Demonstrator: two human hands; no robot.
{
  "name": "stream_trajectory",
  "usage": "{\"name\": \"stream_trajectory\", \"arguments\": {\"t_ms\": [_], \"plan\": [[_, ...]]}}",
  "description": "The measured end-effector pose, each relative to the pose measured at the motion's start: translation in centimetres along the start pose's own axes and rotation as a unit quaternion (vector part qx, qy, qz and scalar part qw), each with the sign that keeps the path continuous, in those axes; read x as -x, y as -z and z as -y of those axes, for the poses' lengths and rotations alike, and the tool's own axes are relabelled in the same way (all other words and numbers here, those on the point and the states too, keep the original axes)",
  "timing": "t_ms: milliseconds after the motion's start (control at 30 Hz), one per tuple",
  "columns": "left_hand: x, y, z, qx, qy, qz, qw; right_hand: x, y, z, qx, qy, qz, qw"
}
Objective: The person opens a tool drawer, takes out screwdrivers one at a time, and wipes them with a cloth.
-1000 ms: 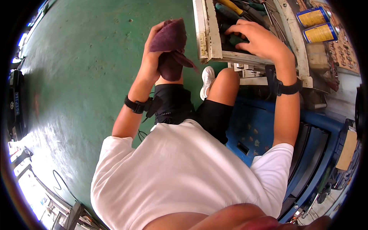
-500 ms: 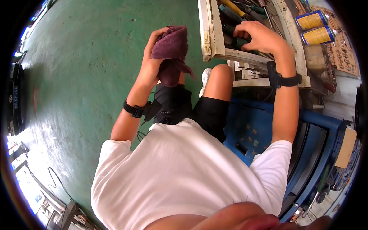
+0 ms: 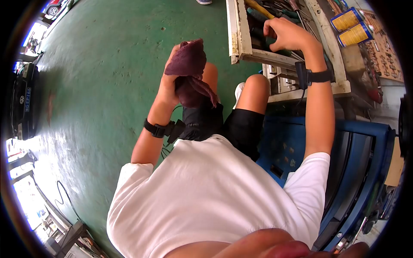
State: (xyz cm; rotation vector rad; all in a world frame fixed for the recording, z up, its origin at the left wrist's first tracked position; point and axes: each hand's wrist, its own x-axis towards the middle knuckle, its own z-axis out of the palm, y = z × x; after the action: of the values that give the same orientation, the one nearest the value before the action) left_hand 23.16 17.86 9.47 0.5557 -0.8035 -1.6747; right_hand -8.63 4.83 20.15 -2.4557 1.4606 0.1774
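A dark maroon cloth (image 3: 188,58) is bunched in my left hand (image 3: 171,73), which is closed round it; part of the cloth hangs down past the wrist. My right hand (image 3: 291,35) is over the front of an open drawer (image 3: 275,59) full of hand tools. Its thumb and curled fingers stand apart, with no tool visibly held between them. Just beyond the fingertips are dark green handles (image 3: 257,15) and a yellow handle (image 3: 259,7). Long metal shafts lie beside them, partly hidden by the hand.
Two blue-and-yellow cans (image 3: 355,34) stand right of the drawer, near a pegboard with small parts (image 3: 385,58). A blue cabinet (image 3: 275,142) is by my right side. A dark car (image 3: 26,101) is at the far left on the green floor (image 3: 99,77). Another person's shoe (image 3: 204,1) shows at the top.
My right hand has lifted slightly away from the tools, its thumb and fingers further apart. My left hand with the cloth has shifted slightly lower in view. A shoe has appeared at the top.
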Motion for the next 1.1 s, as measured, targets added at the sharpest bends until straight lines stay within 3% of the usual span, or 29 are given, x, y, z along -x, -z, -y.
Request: {"name": "stream_trajectory", "arguments": {"t_ms": [100,200,367,433,467,500,567,667,733,767,800,867,900,967,1033,1100], "plan": [[0.8,-0.8,0.0,0.018,-0.001,0.002,1.0,-0.4,0.5,0.0,-0.01,0.017,-0.03,0.999],[1.8,-0.7,-0.4,0.038,-0.018,0.031,0.999,-0.1,1.3,0.7,-0.098,0.077,-0.129,0.984],[2.8,3.7,0.7,0.142,0.014,0.133,0.981,2.0,1.2,7.5,-0.175,0.018,-0.282,0.943],[4.1,3.4,1.1,0.214,0.045,0.192,0.957,2.2,-0.3,9.0,-0.128,0.126,-0.385,0.905],[4.4,3.2,1.3,0.237,0.053,0.215,0.946,1.9,-0.9,10.3,-0.106,0.127,-0.42,0.892],[5.6,2.8,1.8,0.211,0.04,0.167,0.962,2.1,-1.5,11.3,-0.163,0.074,-0.382,0.907],[7.0,2.1,2.2,0.187,0.032,0.124,0.974,1.9,-2.1,13.1,-0.066,0.142,-0.472,0.868],[8.5,2.3,2.4,0.224,0.029,0.066,0.972,2.5,-2.1,16.9,-0.055,0.208,-0.509,0.834],[9.2,5.5,3.0,0.362,0.111,0.209,0.902,4.2,-2.7,19.9,-0.015,0.233,-0.506,0.83],[9.8,6.4,3.1,0.362,0.104,0.204,0.904,4.6,-2.8,20.8,0.033,0.254,-0.511,0.82],[10.1,7.2,3.1,0.379,0.108,0.203,0.896,4.0,-3.3,20.6,0.115,0.311,-0.547,0.769],[10.8,6.7,2.5,0.396,0.103,0.203,0.89,4.5,-4.5,22.2,0.116,0.339,-0.542,0.76],[11.3,5.8,1.9,0.346,0.089,0.198,0.913,5.1,-5.1,23.1,0.117,0.361,-0.538,0.753],[12.0,5.0,1.9,0.296,0.062,0.184,0.935,6.8,-6.7,24.7,0.093,0.388,-0.51,0.762],[12.8,5.1,2.6,0.42,0.039,0.071,0.904,8.1,-9.0,26.0,0.057,0.416,-0.477,0.772],[13.2,4.0,2.7,0.449,0.028,0.114,0.886,9.1,-11.5,25.9,0.028,0.433,-0.436,0.788]]}}
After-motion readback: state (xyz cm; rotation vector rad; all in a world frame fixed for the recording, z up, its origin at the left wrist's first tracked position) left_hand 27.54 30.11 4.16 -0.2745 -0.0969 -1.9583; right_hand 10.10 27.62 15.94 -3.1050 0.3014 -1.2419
